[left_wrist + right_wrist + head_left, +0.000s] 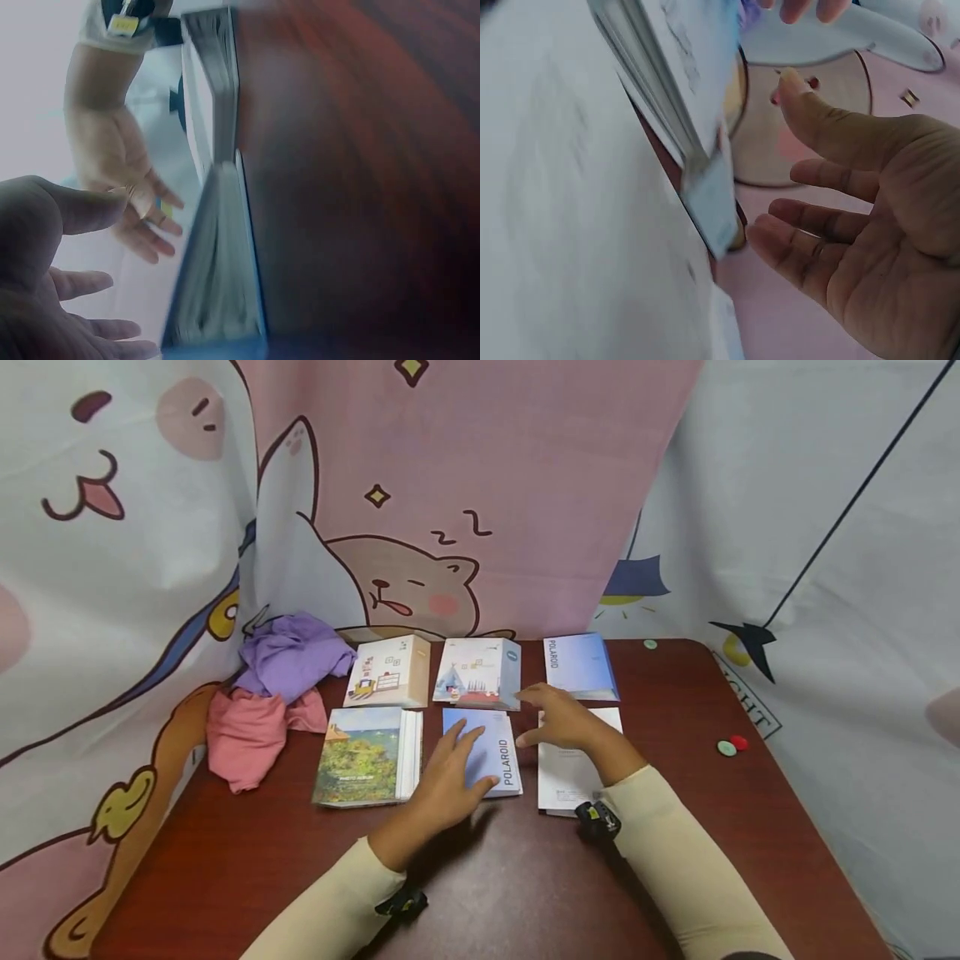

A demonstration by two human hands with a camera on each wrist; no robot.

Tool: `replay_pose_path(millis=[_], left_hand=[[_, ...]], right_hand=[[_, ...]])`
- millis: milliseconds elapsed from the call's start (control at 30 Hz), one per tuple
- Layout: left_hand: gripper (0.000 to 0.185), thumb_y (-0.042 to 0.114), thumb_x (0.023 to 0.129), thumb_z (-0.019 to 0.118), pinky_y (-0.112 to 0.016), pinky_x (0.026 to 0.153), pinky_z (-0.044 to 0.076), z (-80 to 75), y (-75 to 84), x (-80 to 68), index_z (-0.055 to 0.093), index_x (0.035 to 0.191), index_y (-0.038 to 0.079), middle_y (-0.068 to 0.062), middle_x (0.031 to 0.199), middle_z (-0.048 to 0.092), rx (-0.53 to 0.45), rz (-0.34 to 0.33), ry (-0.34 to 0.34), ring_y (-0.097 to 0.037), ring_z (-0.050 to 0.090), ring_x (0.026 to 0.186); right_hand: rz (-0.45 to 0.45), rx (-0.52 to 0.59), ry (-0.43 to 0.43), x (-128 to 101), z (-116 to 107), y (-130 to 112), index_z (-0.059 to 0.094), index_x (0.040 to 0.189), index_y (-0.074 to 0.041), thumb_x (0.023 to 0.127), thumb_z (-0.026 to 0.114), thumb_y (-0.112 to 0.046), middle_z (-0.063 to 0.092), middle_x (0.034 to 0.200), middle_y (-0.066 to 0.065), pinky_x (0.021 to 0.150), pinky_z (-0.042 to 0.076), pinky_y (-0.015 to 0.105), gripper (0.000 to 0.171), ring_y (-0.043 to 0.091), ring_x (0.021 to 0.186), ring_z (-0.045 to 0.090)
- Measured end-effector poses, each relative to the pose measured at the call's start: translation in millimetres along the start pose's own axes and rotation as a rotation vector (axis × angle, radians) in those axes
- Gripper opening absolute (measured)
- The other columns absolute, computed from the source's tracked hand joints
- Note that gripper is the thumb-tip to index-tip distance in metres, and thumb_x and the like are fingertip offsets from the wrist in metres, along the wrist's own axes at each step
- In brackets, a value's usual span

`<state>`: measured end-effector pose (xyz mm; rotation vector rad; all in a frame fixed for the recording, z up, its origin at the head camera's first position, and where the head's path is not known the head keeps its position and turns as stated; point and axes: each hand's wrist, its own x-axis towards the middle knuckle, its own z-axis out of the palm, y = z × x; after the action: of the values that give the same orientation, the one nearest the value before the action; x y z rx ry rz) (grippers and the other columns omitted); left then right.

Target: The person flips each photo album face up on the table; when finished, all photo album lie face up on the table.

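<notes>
Six albums lie in two rows on the table. Over the blue POLAROID album (pixel 491 752) in the front middle hovers my left hand (pixel 448 781), fingers spread and holding nothing. My right hand (pixel 562 720) is above the white album (pixel 573 777) at front right, its fingers loosely bent and free of any object. Its fingertips reach toward the tent-picture album (pixel 472 668) in the back row. In the left wrist view, the blue album's page edges (pixel 217 262) stand beside my left fingers. The right wrist view shows my right hand (pixel 855 217) apart from the albums.
A landscape-cover photo album (pixel 363 756) lies front left, with a cream album (pixel 386 670) behind it. Another blue POLAROID album (pixel 577 664) is back right. Purple cloth (pixel 292 656) and pink cloth (pixel 247 735) are heaped at left. Green and red discs (pixel 726 748) lie at right.
</notes>
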<state>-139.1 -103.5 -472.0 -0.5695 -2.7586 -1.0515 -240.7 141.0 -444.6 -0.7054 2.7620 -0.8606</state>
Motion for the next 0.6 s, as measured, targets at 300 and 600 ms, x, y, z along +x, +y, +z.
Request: replay_pose_path(millis=[300,600], left_hand=[[0.074,0.034,0.097,0.084,-0.057,0.128,0.041,31.2,36.9,17.8,0.053,0.159,0.009,-0.024,0.170,0.043,0.029,0.143,-0.133,-0.043,0.042,0.159],[0.071,0.036,0.095,0.085,-0.052,0.128,0.043,61.8,69.1,29.8,0.058,0.156,0.013,-0.018,0.166,0.051,0.102,0.190,-0.248,-0.036,0.050,0.155]], right_hand=[[0.122,0.004,0.038,-34,-44,44,0.055,0.157,0.000,0.090,0.092,-0.031,0.053,0.162,0.029,0.124,0.041,0.069,0.082,0.052,0.154,0.046],[0.127,0.086,0.025,-70,-66,102,0.054,0.160,-0.004,0.095,0.087,-0.030,0.055,0.161,0.027,0.121,0.037,0.078,0.077,0.054,0.155,0.044]])
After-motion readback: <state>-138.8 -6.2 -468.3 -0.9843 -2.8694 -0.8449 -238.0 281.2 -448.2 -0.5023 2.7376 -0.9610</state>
